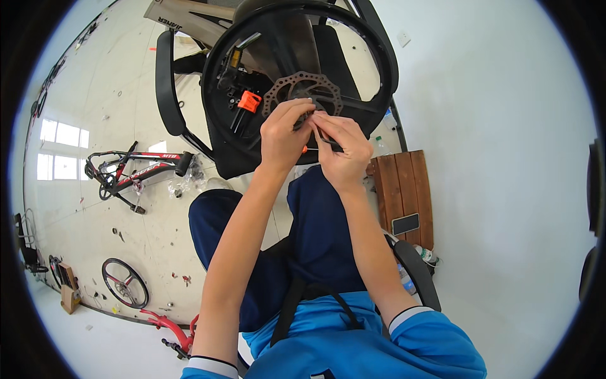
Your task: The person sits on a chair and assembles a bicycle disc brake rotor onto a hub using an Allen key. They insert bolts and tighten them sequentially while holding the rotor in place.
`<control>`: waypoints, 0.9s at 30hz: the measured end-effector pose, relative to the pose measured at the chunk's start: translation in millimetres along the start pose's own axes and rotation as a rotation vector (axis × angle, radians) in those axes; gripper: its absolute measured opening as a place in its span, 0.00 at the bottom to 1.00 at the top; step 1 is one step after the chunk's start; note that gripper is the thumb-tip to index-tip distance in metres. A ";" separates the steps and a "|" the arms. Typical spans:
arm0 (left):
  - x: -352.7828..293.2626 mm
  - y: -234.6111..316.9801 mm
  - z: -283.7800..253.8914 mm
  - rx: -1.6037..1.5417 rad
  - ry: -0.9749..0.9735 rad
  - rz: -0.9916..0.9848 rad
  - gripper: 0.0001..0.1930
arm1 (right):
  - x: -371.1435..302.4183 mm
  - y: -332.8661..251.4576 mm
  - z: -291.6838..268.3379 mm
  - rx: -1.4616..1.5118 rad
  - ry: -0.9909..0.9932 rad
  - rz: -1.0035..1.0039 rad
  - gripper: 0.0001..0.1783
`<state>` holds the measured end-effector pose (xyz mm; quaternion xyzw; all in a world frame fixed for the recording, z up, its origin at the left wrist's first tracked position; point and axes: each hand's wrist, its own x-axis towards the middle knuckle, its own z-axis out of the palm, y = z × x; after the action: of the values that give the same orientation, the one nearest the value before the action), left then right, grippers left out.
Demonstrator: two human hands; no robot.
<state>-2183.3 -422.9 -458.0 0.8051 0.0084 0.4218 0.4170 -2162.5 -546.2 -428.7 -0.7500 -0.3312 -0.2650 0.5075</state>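
A black spoked bicycle wheel [211,82] lies flat on a black armchair seat [230,155] in front of me. The metal disc brake rotor [270,100] sits around its hub. My left hand [284,136] is over the rotor's near edge, with its fingers pinched together close to the hub. Right beside it, my right hand [344,148] is closed too, its fingertips meeting those of the left. Whatever the fingers hold is hidden or too small to name. An orange part [250,101] and black fittings lie inside the rim, left of the rotor.
A white bicycle frame [189,19] is beyond the wheel. On the floor at left lie a black-and-red frame [145,172], a small wheel [125,283] and a red frame part [170,325]. At right stands a wooden bench [404,189] bearing a phone [405,224], near a plastic bottle [381,146].
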 end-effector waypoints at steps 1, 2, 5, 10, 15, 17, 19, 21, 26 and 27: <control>0.3 1.0 0.0 -0.020 -0.017 0.018 0.18 | 2.5 0.8 -3.3 -0.017 -0.042 -0.036 0.14; 1.2 3.5 0.5 -0.040 -0.033 0.036 0.19 | 6.1 1.7 -7.0 -0.033 -0.085 -0.073 0.14; -1.6 2.3 3.3 -0.035 -0.044 0.053 0.22 | 11.0 4.1 -9.8 -0.038 -0.154 -0.096 0.15; -8.0 -9.4 14.0 0.035 0.075 0.110 0.19 | 10.0 -3.3 -1.1 0.064 -0.023 0.092 0.15; -1.3 -5.9 16.3 0.029 0.142 0.122 0.14 | 3.1 -3.6 6.2 0.057 0.095 0.101 0.12; -1.1 -5.4 15.7 0.037 0.146 0.110 0.13 | 3.5 -7.1 6.3 0.040 0.093 0.102 0.12; -2.9 -6.1 11.5 0.015 0.120 0.070 0.14 | 1.6 -4.4 4.8 0.045 0.052 0.044 0.12; -4.3 -4.8 9.2 0.000 0.095 0.036 0.14 | 1.3 -2.8 0.9 0.056 -0.006 0.016 0.13; -4.2 -0.2 10.3 0.023 0.033 0.088 0.15 | 9.6 1.5 -15.3 0.034 -0.230 -0.044 0.16; -5.6 -2.1 10.4 0.028 0.038 0.075 0.15 | 11.4 0.8 -14.8 0.049 -0.231 -0.040 0.16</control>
<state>-2179.0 -430.5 -466.3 0.8025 -0.0078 0.4522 0.3893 -2155.5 -557.8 -415.7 -0.7562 -0.4086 -0.1789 0.4788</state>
